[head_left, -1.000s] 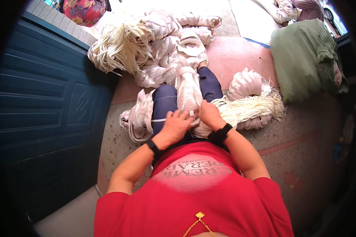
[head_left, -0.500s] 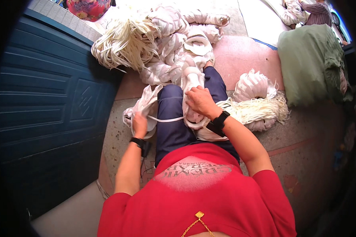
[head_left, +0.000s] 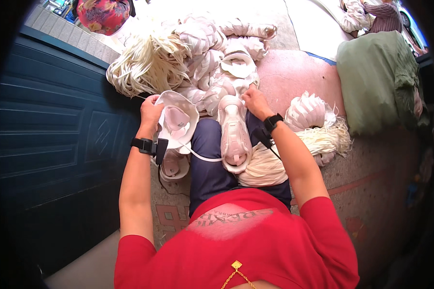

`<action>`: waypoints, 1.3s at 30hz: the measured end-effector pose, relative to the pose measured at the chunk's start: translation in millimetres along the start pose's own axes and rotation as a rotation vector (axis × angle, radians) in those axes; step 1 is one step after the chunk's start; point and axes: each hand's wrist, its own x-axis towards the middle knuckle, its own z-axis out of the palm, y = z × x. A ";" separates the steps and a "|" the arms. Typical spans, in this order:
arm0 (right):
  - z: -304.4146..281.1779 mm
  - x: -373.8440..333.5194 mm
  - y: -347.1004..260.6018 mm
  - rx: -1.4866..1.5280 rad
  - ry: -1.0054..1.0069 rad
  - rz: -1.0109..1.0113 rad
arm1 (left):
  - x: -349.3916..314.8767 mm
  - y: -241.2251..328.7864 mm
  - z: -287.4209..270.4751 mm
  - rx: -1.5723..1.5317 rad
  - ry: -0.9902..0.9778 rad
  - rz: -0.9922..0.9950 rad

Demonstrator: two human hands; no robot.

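My left hand (head_left: 151, 114) is closed on the edge of a white and pink shoe upper (head_left: 190, 111), held up beyond my left knee. A white lace (head_left: 205, 157) runs from that piece across my left thigh to a second, pale pink shoe upper (head_left: 234, 127) lying lengthwise on my lap. My right hand (head_left: 257, 102) is just right of this second upper's far end, its fingers pinched together. Whatever is between those fingertips is too small to make out. Another upper (head_left: 172, 166) sits low beside my left leg.
Ahead lies a pile of wrapped pink-white uppers (head_left: 202, 62) with a cream lace bundle (head_left: 149, 62). More laces (head_left: 265, 166) rest against my right thigh, beside another bundle (head_left: 306, 113). A dark blue door (head_left: 48, 135) stands left; a green covered heap (head_left: 376, 82) stands right.
My left hand has moved forward and raised a shoe upper from beside my left thigh. My right hand has left the middle of the upper on my lap and moved toward its far end.
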 end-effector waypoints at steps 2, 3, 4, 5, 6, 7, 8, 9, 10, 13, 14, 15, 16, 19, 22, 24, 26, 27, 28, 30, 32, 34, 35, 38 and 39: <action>6.0 14.5 12.7 -0.037 -0.052 -0.107 | 5.1 -9.1 3.2 -0.069 0.012 0.026; 11.0 18.7 16.0 -0.117 -0.084 -0.119 | 7.3 -13.8 2.9 -0.187 -0.007 0.105; 16.8 21.3 17.2 -0.086 -0.095 -0.162 | 9.2 -17.9 0.3 -0.151 0.009 0.058; 21.9 24.0 16.5 0.038 -0.067 -0.153 | 12.4 -20.1 -4.8 -0.030 0.084 0.114; 26.1 25.5 15.1 0.140 -0.037 -0.105 | 16.1 -20.7 -10.4 0.101 0.136 0.126; 28.0 27.5 13.8 0.300 -0.137 -0.077 | 17.7 -20.9 -16.2 0.161 0.153 0.165; 29.3 27.9 13.4 0.299 -0.165 -0.068 | 18.8 -20.2 -19.5 0.182 0.182 0.189; 30.3 28.0 13.8 0.424 -0.239 -0.026 | 18.1 -20.1 -19.7 0.227 0.204 0.235; 30.9 29.1 14.8 0.570 -0.336 -0.030 | 18.2 -19.6 -20.1 0.295 0.239 0.240; 34.1 33.0 21.5 0.208 -0.181 -0.080 | 16.2 -26.8 -4.0 0.455 0.187 0.476; 35.4 32.5 23.8 -0.113 -0.052 -0.083 | 16.4 -32.2 0.5 0.546 0.133 0.574; 33.4 32.5 25.6 -0.357 -0.074 -0.101 | 18.7 -38.4 0.5 0.697 0.116 0.452; 31.3 26.7 26.9 -0.385 -0.025 -0.104 | 22.7 -45.1 -1.2 0.845 0.079 0.387; -0.3 11.8 22.2 -0.127 0.004 -0.345 | 33.1 -67.5 -26.1 0.679 -0.035 0.001; -52.7 -36.3 20.0 -0.074 0.041 -0.487 | 21.0 -87.3 -43.0 0.347 -0.069 0.045; -71.7 -67.6 16.4 -0.248 -0.504 -0.478 | 13.1 -86.9 -45.7 0.375 -0.030 0.039; -69.5 -100.6 15.7 -0.421 -0.315 -0.546 | 2.5 -79.2 -37.9 0.558 0.103 0.140; -69.7 -106.5 15.2 -0.480 -0.319 -0.568 | -3.3 -72.8 -35.3 0.735 0.229 0.243; -66.5 -111.0 15.0 -0.468 -0.290 -0.598 | -8.5 -65.3 -32.4 0.738 0.243 0.229; -58.9 -114.1 14.9 -0.573 -0.339 -0.581 | -18.1 -49.4 -25.2 0.749 0.243 0.457; -54.6 -115.4 15.6 -0.545 -0.369 -0.618 | -29.1 -35.4 -11.8 0.735 0.262 0.604; -51.6 -118.5 15.9 -0.643 -0.335 -0.670 | -42.0 -23.2 2.4 0.722 0.212 0.733; -51.0 -121.0 16.2 -0.638 -0.337 -0.686 | -49.2 -17.6 11.1 0.694 0.163 0.739; -49.5 -127.2 16.6 -0.552 -0.268 -0.739 | -72.6 -3.1 39.1 0.596 0.024 0.763; -49.5 -128.0 16.9 -0.585 -0.308 -0.735 | -81.1 0.8 48.7 0.560 0.013 0.817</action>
